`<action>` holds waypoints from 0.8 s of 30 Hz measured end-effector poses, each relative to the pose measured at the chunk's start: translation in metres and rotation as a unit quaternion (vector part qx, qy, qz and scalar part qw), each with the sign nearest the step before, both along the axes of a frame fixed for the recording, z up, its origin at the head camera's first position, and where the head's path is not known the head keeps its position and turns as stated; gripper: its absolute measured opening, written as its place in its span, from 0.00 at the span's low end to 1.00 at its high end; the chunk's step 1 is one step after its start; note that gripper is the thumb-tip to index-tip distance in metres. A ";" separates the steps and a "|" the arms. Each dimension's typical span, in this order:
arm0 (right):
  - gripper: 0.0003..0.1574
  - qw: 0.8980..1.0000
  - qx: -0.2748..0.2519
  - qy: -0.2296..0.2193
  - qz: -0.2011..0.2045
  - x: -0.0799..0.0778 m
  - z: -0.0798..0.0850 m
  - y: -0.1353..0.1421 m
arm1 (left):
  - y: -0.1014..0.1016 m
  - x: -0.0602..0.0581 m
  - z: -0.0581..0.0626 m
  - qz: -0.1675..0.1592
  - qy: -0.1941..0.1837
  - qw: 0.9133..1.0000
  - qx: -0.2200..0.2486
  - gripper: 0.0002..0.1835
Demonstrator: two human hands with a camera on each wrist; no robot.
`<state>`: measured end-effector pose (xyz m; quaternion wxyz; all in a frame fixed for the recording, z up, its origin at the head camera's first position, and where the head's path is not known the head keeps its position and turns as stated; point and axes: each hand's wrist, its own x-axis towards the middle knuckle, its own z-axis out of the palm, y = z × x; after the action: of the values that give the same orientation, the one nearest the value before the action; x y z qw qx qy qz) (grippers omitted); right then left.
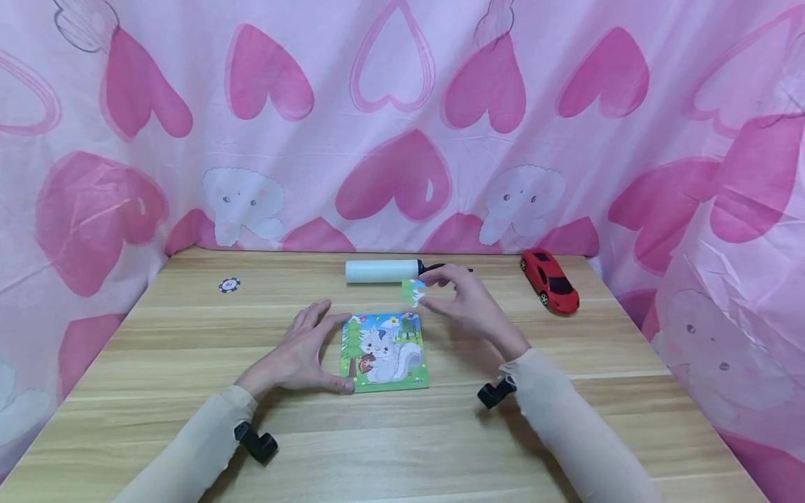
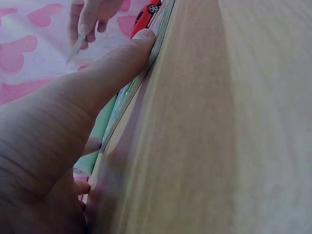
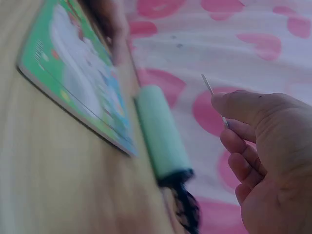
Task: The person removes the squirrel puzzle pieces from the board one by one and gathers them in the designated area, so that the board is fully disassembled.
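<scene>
Fabric (image 1: pixel 390 168) printed with pink hearts hangs behind the bench (image 1: pixel 440 447) we look across. Along the bench's far edge lies a pale cylinder (image 1: pixel 381 272) with a black handle, and near its far right corner a red toy car (image 1: pixel 549 281). Towards the middle we find the squirrel board (image 1: pixel 385 351), nearly square, so no long axis stands out. The left hand (image 1: pixel 300 353), spread wide, is nearer: thumb and a finger touch the board's two left corners. The right hand (image 1: pixel 468 304) pinches a picture piece (image 1: pixel 412 291) above the bench, seemingly just beyond the board's far right corner; a poker chip (image 1: pixel 229 285) lies near the bench's far left corner.
</scene>
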<state>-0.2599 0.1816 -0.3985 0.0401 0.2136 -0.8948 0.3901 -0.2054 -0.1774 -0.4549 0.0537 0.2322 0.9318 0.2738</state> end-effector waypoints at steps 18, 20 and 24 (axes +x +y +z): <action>0.26 0.998 0.028 0.024 -0.055 0.002 0.035 0.104 | -0.001 0.000 0.001 -0.003 -0.002 1.000 -0.004 0.72; 0.26 0.997 0.026 0.034 -0.059 0.003 0.035 0.112 | -0.002 0.000 0.001 -0.004 -0.001 1.000 -0.004 0.72; 0.25 0.997 0.018 0.046 -0.064 0.005 0.031 0.127 | -0.002 0.000 0.001 -0.005 -0.004 1.000 -0.002 0.72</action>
<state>-0.2547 0.3085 -0.3672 0.1021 0.1748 -0.9108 0.3599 -0.2056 -0.1797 -0.4543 0.0592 0.2357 0.9310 0.2724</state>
